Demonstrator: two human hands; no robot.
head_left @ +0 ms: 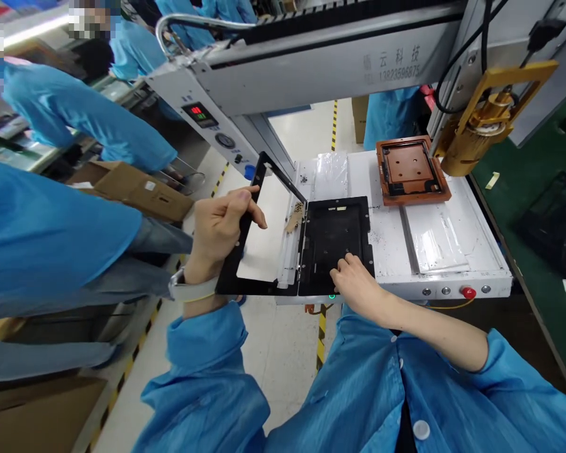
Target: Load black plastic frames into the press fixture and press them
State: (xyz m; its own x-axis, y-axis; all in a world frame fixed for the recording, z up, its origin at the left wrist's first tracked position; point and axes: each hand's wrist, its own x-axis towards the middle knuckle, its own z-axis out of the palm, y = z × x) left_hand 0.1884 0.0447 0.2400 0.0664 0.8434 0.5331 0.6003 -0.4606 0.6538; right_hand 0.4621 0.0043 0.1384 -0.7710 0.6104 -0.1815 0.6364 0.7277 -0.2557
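Around the black tray [334, 233], a black frame [264, 288] stands tilted up along its left edge, joined there; the left hand [221, 220] grips the frame's outer bar between thumb and fingers; the right hand [356, 283] rests with bent fingers at the tray's near right corner, covering part of it, and whether those fingers pinch anything I cannot tell; beyond the tray a machine beam [330, 66] crosses overhead, with a red-lit display [200, 115] on its end panel, beyond and to the left of the tray; a gold-coloured cylinder [476, 141] hangs well to the tray's right, just beside a brown block [415, 199].

The tray has a shallow recess, with two small pale strips [337, 208] near its far edge; the brown block, beyond the tray and to its right, holds black strips along the edges of its recess; clear plastic packets lie just beyond the tray [331, 176] and to its right [436, 242].

The white surface [384, 233] under the tray is specked with dark bits, and a red button [468, 292] sits on its front edge, right of the tray; far left of the tray are people in blue smocks [75, 116] and an open cardboard box [132, 189]; striped tape [321, 340] marks the floor nearer than the tray.
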